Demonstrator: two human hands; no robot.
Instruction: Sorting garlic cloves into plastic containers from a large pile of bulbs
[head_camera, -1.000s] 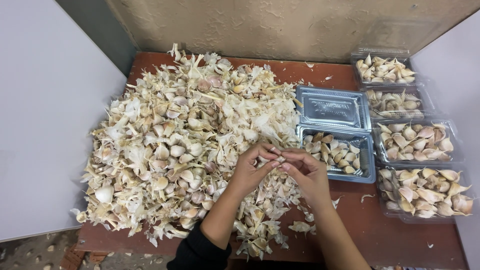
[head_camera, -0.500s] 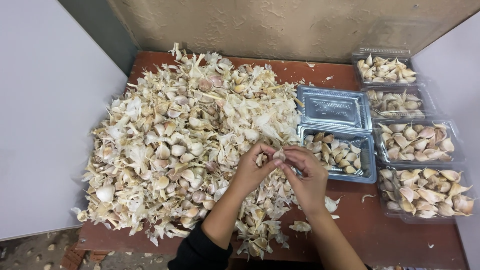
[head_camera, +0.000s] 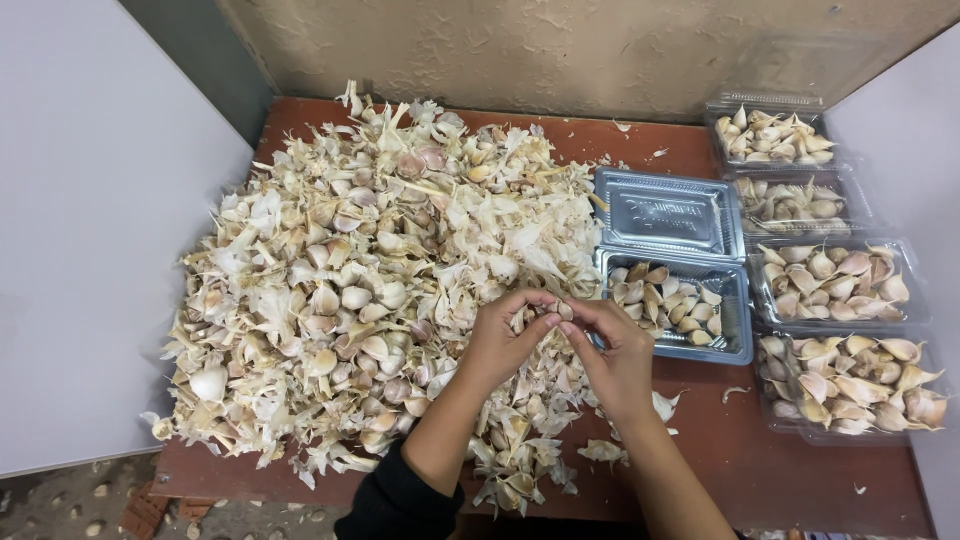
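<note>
Left hand (head_camera: 500, 345) and right hand (head_camera: 615, 350) stay pinched on garlic clove (head_camera: 565, 310); hands shift slightly right toward half-filled tray (head_camera: 735, 350), peeling ongoing.

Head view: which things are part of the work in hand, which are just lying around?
In use:
- left hand and right hand, pinching one clove
- garlic pile
- open tray, part filled with cloves

Lying about:
- four filled trays at right
- loose skins on the table
</note>
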